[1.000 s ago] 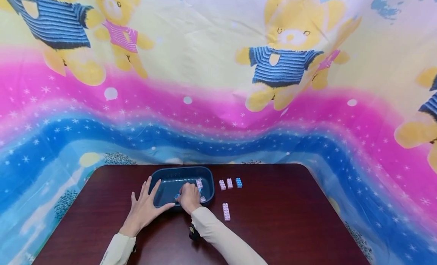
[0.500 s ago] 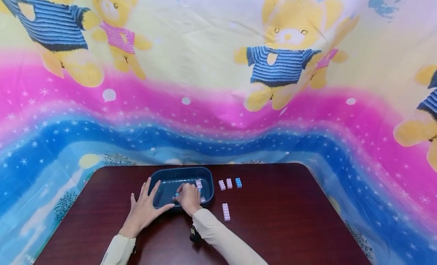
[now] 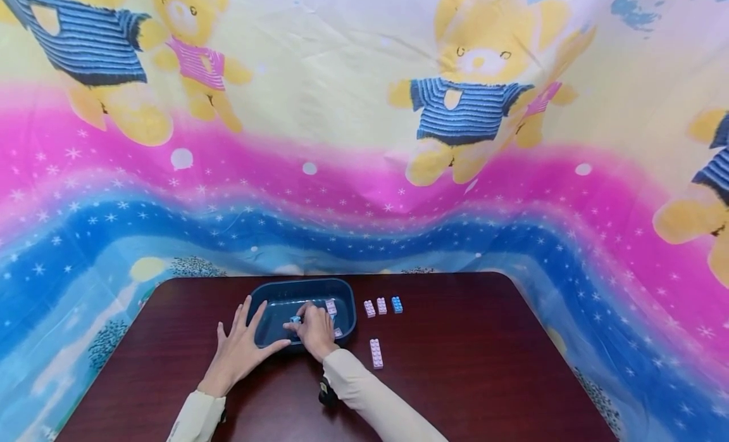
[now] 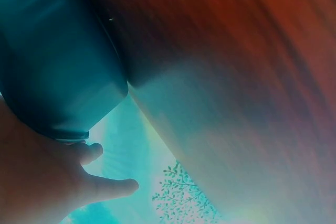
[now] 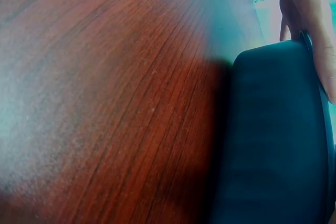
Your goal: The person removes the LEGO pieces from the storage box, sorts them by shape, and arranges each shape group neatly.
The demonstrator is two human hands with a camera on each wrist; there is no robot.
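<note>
A dark blue-green tray (image 3: pixel 269 289) stands on the table. My left hand (image 3: pixel 239 347) spreads its fingers along the tray's left side, with the thumb at the near rim; this hand (image 4: pixel 47 171) also shows beside the tray (image 4: pixel 63 66) in the left wrist view. Inside the tray, my right hand (image 3: pixel 316 330) has its thumb and forefinger about a small light-blue toy brick (image 3: pixel 295 319), seemingly pinching it; the contact is partly hidden. A pale pink brick (image 3: pixel 330 306) and another pale piece (image 3: pixel 338 332) lie in the tray to the right of that hand.
Right of the tray, two pink bricks (image 3: pixel 369 309) and a blue brick (image 3: pixel 397 304) stand in a row. Nearer lies a longer pink brick (image 3: pixel 376 354). A bear-print cloth (image 3: pixel 342 208) hangs behind the brown table (image 3: pixel 467 366).
The light-blue brick shows more clearly now and sits slightly farther back, as the right thumb and forefinger have shifted around it. My left hand stays at the tray.
</note>
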